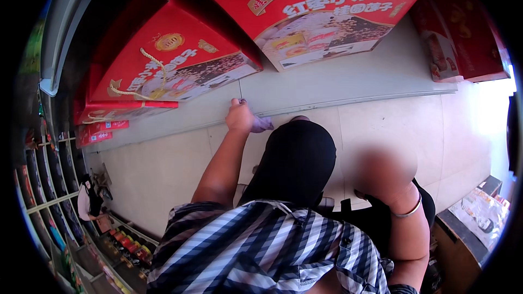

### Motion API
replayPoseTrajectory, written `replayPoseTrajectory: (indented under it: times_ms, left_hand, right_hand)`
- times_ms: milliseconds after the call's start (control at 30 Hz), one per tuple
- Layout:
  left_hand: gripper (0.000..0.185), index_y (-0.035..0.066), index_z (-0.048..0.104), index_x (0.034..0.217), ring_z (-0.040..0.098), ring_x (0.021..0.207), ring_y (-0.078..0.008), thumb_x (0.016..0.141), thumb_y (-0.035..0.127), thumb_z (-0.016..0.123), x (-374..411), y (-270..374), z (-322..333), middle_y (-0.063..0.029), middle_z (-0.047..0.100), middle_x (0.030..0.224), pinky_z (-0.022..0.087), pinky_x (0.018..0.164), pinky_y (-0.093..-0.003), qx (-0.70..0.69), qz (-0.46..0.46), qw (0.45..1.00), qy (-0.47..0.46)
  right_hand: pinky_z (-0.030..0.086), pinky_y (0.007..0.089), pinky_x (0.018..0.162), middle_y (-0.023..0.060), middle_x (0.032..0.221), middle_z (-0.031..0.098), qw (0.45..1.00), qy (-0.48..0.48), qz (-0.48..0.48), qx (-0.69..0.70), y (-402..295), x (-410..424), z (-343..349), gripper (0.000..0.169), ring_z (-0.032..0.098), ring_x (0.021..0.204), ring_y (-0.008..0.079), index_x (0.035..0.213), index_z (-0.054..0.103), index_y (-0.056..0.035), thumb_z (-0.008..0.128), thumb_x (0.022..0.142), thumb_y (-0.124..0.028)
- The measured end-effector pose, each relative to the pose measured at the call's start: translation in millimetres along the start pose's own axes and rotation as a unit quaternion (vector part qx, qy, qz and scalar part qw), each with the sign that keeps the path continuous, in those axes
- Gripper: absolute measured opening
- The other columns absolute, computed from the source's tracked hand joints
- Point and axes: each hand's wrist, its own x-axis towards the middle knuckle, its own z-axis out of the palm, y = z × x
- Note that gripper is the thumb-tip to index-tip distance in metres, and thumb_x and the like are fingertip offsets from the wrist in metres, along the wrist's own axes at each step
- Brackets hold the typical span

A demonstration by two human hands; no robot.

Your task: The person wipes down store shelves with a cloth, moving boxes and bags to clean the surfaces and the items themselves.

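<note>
My left hand (240, 115) is closed around a crumpled purple-grey cloth (262, 124) at the front edge of the light grey shelf (196, 118). Part of the cloth hangs beside the hand, near my black-clad knee. My right hand (382, 171), below a metal bracelet (410, 208) on the wrist, is raised over the right side; it is blurred, so its fingers and anything in them cannot be made out. Beyond my left hand, red gift boxes with gold rope handles stand on the shelf, one at the left (184, 61) and one at the upper middle (327, 12).
More red boxes (470, 45) stand at the shelf's right end. Pale floor tiles (384, 120) run below the shelf. Stocked racks (53, 204) line the left, where another person (90, 200) is seen. A cabinet with a printed bag (476, 212) is at lower right.
</note>
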Motion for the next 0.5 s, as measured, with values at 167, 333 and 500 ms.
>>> replayPoseTrajectory:
  times_ms: [167,333,500]
  left_hand:
    - [0.025,0.008,0.056,0.105,0.058,0.099,-0.0352,0.083,0.015,0.046,39.3,16.3,-15.4,-0.0168,0.052,0.115,0.048,0.08,-0.0441,0.014,0.048,0.998,0.039]
    - [0.026,0.009,0.05,0.106,0.055,0.102,-0.0399,0.086,0.025,0.044,29.6,59.1,-20.5,-0.0225,0.057,0.111,0.044,0.084,-0.0464,-0.151,0.012,0.988,-0.038]
    - [0.028,0.012,0.054,0.111,0.055,0.103,-0.0328,0.088,0.025,0.046,-9.8,-10.2,8.1,-0.013,0.055,0.112,0.046,0.084,-0.0426,0.035,0.214,0.976,-0.026]
  right_hand:
    - [0.048,0.0334,0.059,0.0046,0.077,0.06,0.999,0.03,0.003,0.022,-1.3,2.1,3.9,0.018,0.059,0.069,0.0215,0.081,0.063,-0.0116,0.066,0.065,-0.019]
    - [0.047,0.0337,0.059,0.0042,0.08,0.06,0.996,-0.046,0.016,0.081,0.8,1.8,7.3,0.015,0.058,0.071,0.0215,0.082,0.063,-0.011,0.063,0.067,-0.012]
    - [0.047,0.0367,0.062,0.0054,0.08,0.06,0.989,-0.1,0.02,0.107,6.2,5.0,2.7,0.024,0.058,0.073,0.0255,0.081,0.064,-0.011,0.066,0.058,-0.006]
